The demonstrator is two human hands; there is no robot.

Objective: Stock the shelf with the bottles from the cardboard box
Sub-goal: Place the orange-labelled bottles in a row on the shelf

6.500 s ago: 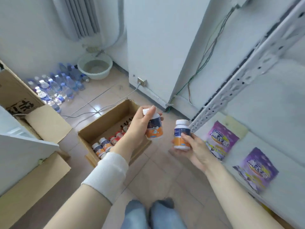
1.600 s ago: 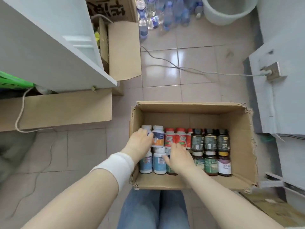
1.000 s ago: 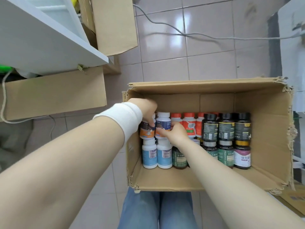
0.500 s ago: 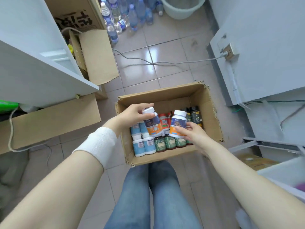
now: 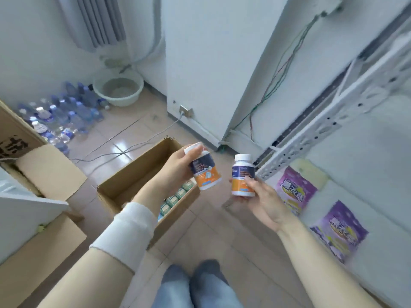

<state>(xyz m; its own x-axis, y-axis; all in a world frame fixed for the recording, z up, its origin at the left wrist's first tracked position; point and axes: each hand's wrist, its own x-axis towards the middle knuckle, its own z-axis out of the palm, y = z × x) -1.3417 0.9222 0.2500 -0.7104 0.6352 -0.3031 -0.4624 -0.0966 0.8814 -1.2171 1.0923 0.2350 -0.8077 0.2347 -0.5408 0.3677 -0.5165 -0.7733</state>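
Observation:
My left hand (image 5: 175, 170) grips a white-capped bottle with a navy and orange label (image 5: 205, 172), tilted, above the open cardboard box (image 5: 133, 174) on the floor. My right hand (image 5: 262, 196) holds a second bottle of the same kind (image 5: 243, 175) upright, just in front of the white metal shelf (image 5: 347, 181) at the right. Several green-labelled bottles (image 5: 178, 194) show in the box under my left forearm. Both bottles hang in the air, apart from each other.
Two purple packets (image 5: 295, 187) (image 5: 338, 232) lie on the shelf board. A perforated white upright (image 5: 311, 134) frames the shelf. Water bottles (image 5: 60, 116) and a basin (image 5: 117, 90) stand at the back left. More cardboard boxes (image 5: 44, 174) sit at the left. A cable (image 5: 124, 150) crosses the floor tiles.
Both hands have lifted their bottles out of the box and carried them right toward the shelf. My view has swung up from the box to the shelf side.

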